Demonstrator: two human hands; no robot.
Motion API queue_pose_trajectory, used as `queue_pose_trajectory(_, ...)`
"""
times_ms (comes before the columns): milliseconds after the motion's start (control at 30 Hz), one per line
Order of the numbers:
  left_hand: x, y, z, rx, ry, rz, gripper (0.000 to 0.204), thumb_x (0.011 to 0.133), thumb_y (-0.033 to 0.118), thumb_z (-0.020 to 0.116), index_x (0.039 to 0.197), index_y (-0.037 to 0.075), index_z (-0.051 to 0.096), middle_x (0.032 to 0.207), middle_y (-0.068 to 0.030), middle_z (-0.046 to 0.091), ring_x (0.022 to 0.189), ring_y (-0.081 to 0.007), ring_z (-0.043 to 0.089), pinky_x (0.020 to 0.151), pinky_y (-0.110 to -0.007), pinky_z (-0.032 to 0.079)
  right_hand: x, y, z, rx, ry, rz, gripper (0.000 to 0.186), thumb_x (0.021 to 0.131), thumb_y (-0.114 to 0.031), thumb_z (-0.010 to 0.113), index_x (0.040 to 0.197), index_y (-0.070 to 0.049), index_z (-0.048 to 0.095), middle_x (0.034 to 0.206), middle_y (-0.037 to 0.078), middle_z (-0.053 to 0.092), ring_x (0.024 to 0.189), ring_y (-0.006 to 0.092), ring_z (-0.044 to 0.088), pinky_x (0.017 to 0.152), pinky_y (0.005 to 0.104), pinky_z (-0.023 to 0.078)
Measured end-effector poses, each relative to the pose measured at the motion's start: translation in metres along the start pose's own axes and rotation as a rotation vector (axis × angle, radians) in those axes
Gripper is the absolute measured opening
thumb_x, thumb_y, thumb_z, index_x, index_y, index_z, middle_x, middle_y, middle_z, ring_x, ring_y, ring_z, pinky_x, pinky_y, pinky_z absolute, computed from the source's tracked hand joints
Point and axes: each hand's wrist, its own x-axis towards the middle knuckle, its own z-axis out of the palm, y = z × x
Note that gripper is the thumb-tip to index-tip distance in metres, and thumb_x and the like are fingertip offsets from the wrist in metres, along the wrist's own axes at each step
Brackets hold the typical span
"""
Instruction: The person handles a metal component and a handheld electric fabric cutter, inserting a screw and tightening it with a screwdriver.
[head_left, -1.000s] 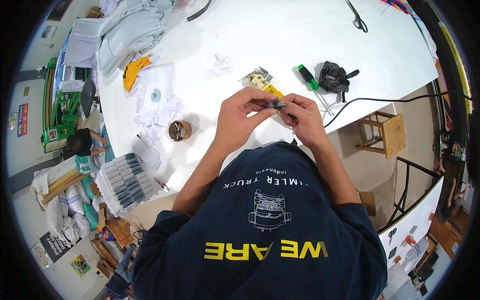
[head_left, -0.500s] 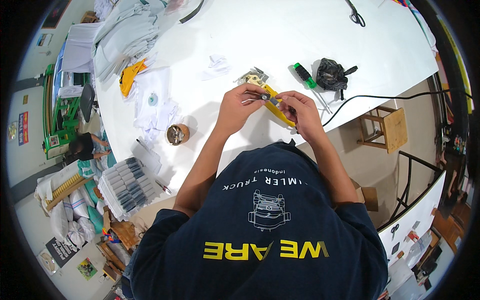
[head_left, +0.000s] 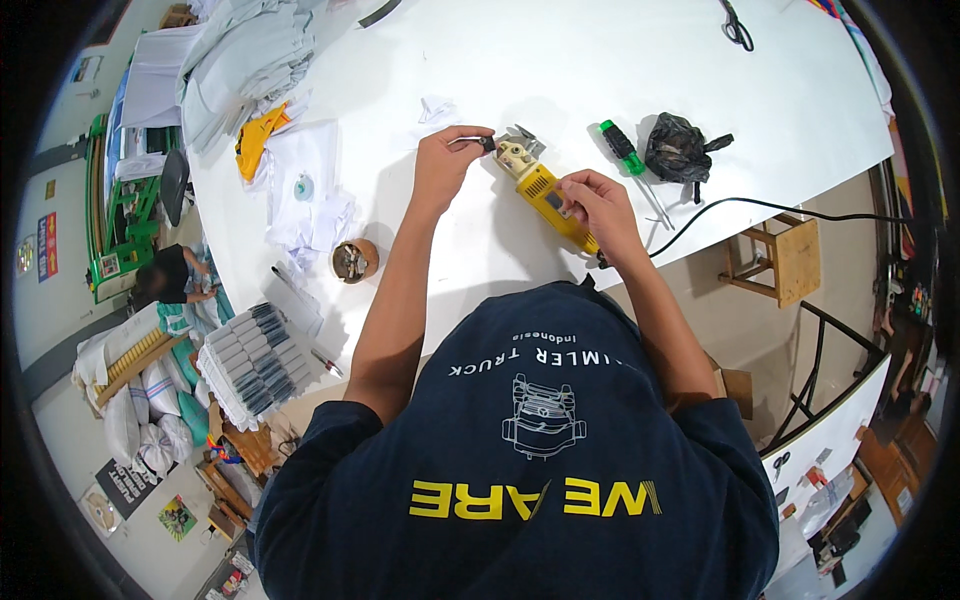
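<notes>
A yellow hand-held power cutter (head_left: 542,190) lies on the white table (head_left: 560,70), its metal head pointing away from me. My right hand (head_left: 598,208) grips its yellow body near the cable end. My left hand (head_left: 447,163) pinches a small black tool (head_left: 480,144) whose tip touches the cutter's head. A black cable (head_left: 760,208) runs from the cutter off the table's right edge.
A green-handled screwdriver (head_left: 625,152) and a crumpled black bag (head_left: 680,148) lie right of the cutter. A small round tin (head_left: 353,260), white cloth pieces (head_left: 305,185) and a stack of folded fabric (head_left: 250,362) sit at my left. Scissors (head_left: 738,24) lie far back. Another person (head_left: 170,275) crouches on the floor, left.
Both hands have moved away from my chest and out over the table. The cutter, held up between them before, now rests on the table, with my left hand at its head.
</notes>
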Motion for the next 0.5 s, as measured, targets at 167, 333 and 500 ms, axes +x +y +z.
queue_pose_trajectory(167,0.009,-0.018,-0.004,-0.046,0.016,0.008,0.034,0.092,0.008,0.073,0.123,-0.006,0.076,0.106,-0.0152,0.083,0.103,-0.0167,0.075,0.096,-0.029,0.054,0.001,-0.017,0.008,-0.898,0.137,-0.096,0.054,0.085,-0.052,0.083,0.116,-0.008,0.076,0.080,0.012,0.072,0.079,0.0279,0.073,0.074,0.0416,0.058)
queue_pose_trajectory(333,0.014,-0.024,-0.003,0.018,0.056,0.016,0.028,0.092,0.007,0.073,0.117,-0.002,0.079,0.100,-0.0131,0.083,0.088,-0.0106,0.071,0.074,-0.024,0.049,0.004,-0.004,0.009,-1.057,0.094,-0.231,0.063,0.079,-0.057,0.083,0.118,-0.007,0.075,0.099,0.016,0.078,0.095,0.0341,0.076,0.083,0.0454,0.060)
queue_pose_trajectory(500,0.010,-0.024,-0.008,0.058,0.044,0.009,0.031,0.092,0.012,0.077,0.120,-0.002,0.078,0.109,-0.0162,0.082,0.102,-0.0166,0.075,0.086,-0.029,0.055,0.012,0.001,0.006,-1.077,0.030,-0.261,0.062,0.078,-0.052,0.084,0.118,-0.006,0.076,0.109,0.015,0.078,0.099,0.0340,0.076,0.087,0.0451,0.060)
